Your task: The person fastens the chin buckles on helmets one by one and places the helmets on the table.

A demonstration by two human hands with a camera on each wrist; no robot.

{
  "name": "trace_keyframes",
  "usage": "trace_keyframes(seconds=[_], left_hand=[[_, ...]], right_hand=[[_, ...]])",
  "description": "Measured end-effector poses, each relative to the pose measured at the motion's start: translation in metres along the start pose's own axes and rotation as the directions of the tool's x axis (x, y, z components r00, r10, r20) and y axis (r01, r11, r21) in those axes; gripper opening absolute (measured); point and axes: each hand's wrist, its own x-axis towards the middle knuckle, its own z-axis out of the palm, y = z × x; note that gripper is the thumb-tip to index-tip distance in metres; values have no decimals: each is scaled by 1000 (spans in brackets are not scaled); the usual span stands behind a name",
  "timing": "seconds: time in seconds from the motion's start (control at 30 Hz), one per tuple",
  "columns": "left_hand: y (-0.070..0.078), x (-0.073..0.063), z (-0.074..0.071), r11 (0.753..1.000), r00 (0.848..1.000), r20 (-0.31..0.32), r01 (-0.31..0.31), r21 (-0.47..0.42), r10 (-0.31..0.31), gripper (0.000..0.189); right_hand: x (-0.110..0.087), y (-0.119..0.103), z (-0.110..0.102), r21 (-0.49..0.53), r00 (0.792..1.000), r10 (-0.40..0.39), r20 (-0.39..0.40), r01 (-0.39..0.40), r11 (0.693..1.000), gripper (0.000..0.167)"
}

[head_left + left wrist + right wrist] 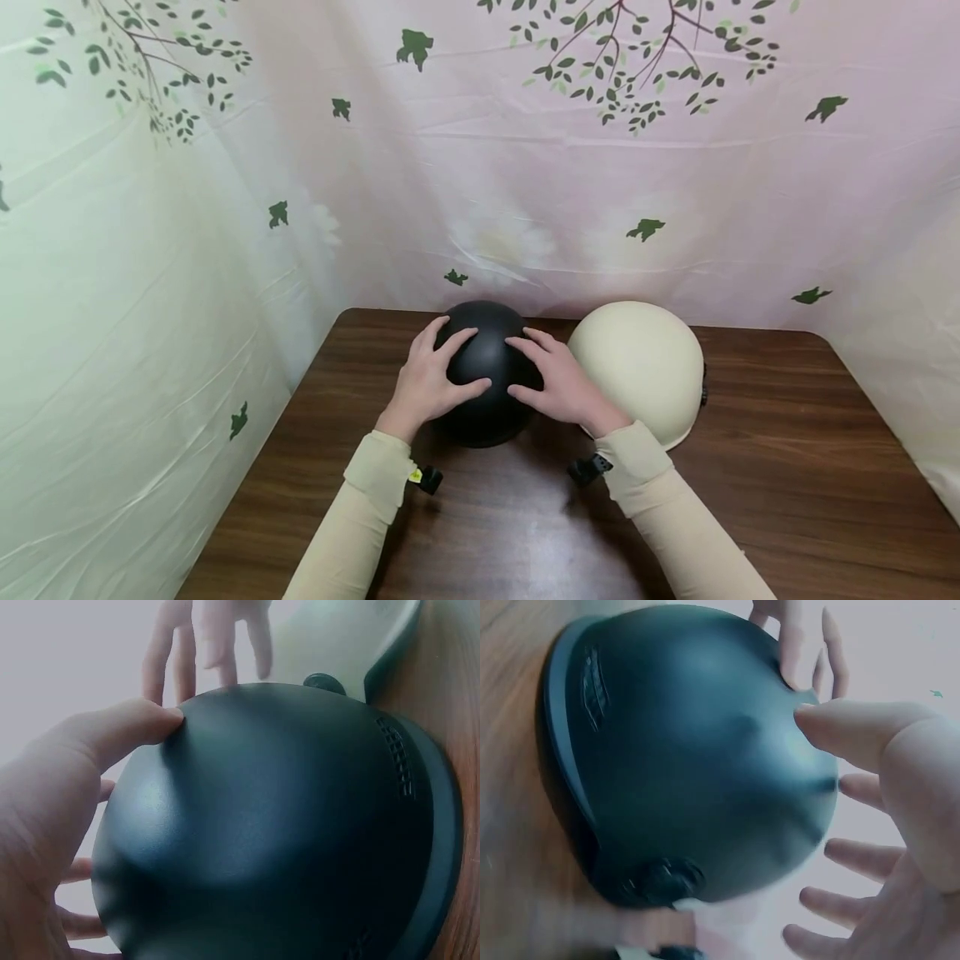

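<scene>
A black helmet (497,358) rests dome-up on the table between the two hands. My left hand (424,383) spreads over its left side, and in the left wrist view the thumb (124,733) lies against the smooth shell. On the opposite side is my right hand (558,385), fingers spread, its thumb (855,731) at the dome in the right wrist view. Slotted vents (594,688) run near the rim, and a round side fitting (671,879) shows low on the shell. Neither hand wraps round the helmet; its inside is hidden.
Close to the right of the black helmet stands a cream helmet (637,362), dome-up, partly behind my right wrist. Both sit toward the back of the brown wooden table (795,467). A patterned curtain (525,183) hangs behind the table and along its sides.
</scene>
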Motion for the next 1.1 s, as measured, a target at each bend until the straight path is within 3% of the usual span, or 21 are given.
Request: trace_keyframes(seconds=[0.2, 0.5, 0.6, 0.8, 1.1], left_hand=[[0, 3, 1, 1000, 1000, 8, 28, -2, -28, 78], [-2, 5, 4, 999, 999, 6, 47, -1, -47, 78], [-2, 6, 6, 999, 999, 1, 32, -1, -32, 79], [-2, 6, 6, 1000, 1000, -2, 26, 1, -26, 79], [-3, 5, 7, 1000, 999, -32, 16, 13, -16, 78]], right_hand=[[-9, 8, -32, -44, 994, -14, -109, 9, 999, 58], [-30, 41, -72, -171, 957, -4, -290, -48, 984, 51], [-40, 53, -85, -233, 957, 75, -280, -143, 962, 56], [-56, 69, -101, -272, 947, 272, -168, -310, 911, 71], [-63, 76, -96, -253, 940, 296, -172, -333, 909, 77]])
